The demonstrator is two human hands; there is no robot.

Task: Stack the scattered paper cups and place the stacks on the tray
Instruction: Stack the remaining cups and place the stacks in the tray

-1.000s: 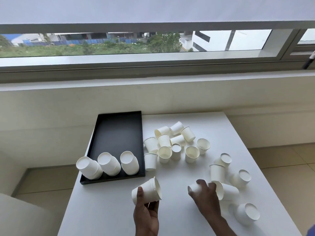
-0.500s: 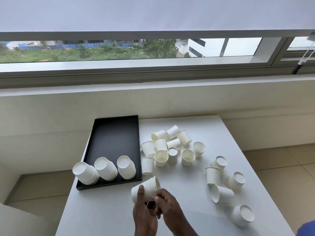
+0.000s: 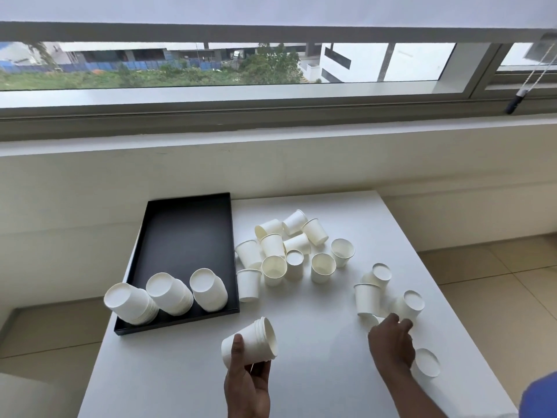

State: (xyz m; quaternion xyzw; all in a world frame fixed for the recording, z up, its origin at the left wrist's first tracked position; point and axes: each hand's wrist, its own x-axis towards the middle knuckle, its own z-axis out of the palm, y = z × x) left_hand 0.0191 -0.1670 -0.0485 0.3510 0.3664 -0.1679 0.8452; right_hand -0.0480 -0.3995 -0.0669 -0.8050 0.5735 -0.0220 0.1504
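Table (image 3: 316, 375) front edge: left hand (image 3: 247, 384) holds cup stack (image 3: 251, 339), right hand (image 3: 391, 345) grips lying cup (image 3: 369, 321).

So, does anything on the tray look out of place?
Yes. The leftmost stack on the tray lies tilted and pokes out past the tray's left rim, while the middle stack and right stack sit inside it.

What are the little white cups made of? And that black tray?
The cups look like thin white paper, matte: rolled rims, no shine, and they nest tightly in the stack the left hand holds. The black tray looks matte, perhaps plastic or coated board; its dull flat floor and thin raised rim leave that open.
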